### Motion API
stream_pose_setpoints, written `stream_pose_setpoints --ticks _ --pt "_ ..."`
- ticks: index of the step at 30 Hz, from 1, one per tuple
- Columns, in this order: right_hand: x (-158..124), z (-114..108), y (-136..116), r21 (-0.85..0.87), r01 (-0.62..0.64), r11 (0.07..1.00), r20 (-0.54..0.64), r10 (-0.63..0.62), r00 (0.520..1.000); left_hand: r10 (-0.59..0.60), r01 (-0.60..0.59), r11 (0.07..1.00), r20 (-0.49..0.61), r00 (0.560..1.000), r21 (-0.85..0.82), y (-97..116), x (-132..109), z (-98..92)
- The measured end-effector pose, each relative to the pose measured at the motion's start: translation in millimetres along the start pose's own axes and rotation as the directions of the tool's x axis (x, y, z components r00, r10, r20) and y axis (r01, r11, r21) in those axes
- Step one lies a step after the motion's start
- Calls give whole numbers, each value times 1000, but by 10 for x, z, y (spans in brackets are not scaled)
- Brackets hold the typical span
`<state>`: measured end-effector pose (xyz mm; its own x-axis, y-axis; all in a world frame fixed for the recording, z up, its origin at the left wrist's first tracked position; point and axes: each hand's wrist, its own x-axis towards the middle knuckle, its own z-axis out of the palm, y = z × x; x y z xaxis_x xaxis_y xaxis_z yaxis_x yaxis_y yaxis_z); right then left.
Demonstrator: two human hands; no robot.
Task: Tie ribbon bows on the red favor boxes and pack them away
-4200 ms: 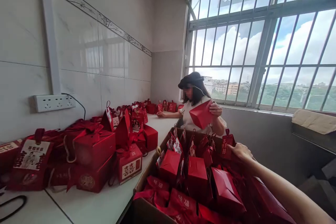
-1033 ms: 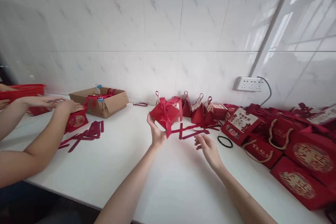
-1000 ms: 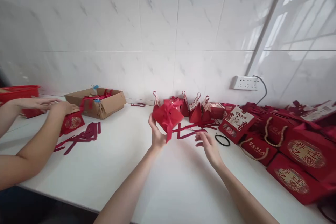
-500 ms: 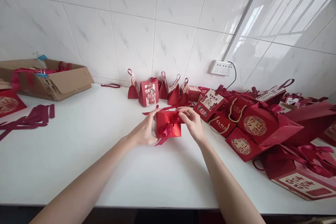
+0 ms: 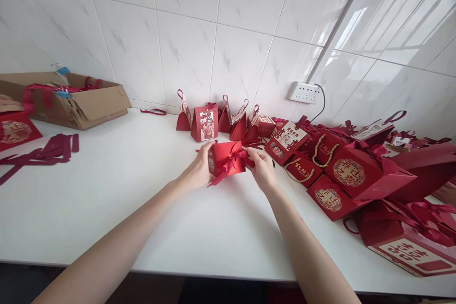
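Observation:
A small red gift box [image 5: 221, 153] with a red ribbon bow [image 5: 228, 166] on its folded top is held over the white table. My left hand [image 5: 200, 167] grips the box by its left side, fingers closed around it. At the right, my right hand [image 5: 261, 166] pinches the ribbon's right end between thumb and fingers. One ribbon tail hangs down at the lower left of the bow. Behind the box stand several peaked red gift boxes [image 5: 204, 123] with hanging loops; more red ribbon lies partly hidden behind my hands.
A cardboard carton [image 5: 96, 104] with ribbons and blue clips stands at the left, loose ribbon strips [image 5: 53, 149] in front. Another person's hand [image 5: 9, 103] rests by a red box there. Red gift boxes [image 5: 351, 171] pile up at the right, below a wall socket [image 5: 302, 92].
My right hand has moved slightly right, drawing the ribbon end out from the bow. The box has turned a little, showing its patterned left side. The view has shifted slightly.

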<state>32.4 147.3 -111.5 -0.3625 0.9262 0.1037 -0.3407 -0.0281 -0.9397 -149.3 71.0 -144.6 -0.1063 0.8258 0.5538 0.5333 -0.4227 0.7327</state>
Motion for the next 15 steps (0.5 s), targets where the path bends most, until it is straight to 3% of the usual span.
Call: stream_pose_setpoints --ticks 4,9,12,15 --pt "5 11 35 18 -36 999 64 35 997 -5 1 1000 143 990 25 -5 18 -91" --pt "2 21 54 52 -29 998 78 25 997 -55 116 956 222 973 -270 49 42 -195" --pt "-12 22 39 40 -6 999 61 3 998 -85 177 899 236 968 -400 74 69 -215" --pt "-35 33 12 9 9 1000 78 -9 997 -188 246 875 175 966 -417 145 86 -190"
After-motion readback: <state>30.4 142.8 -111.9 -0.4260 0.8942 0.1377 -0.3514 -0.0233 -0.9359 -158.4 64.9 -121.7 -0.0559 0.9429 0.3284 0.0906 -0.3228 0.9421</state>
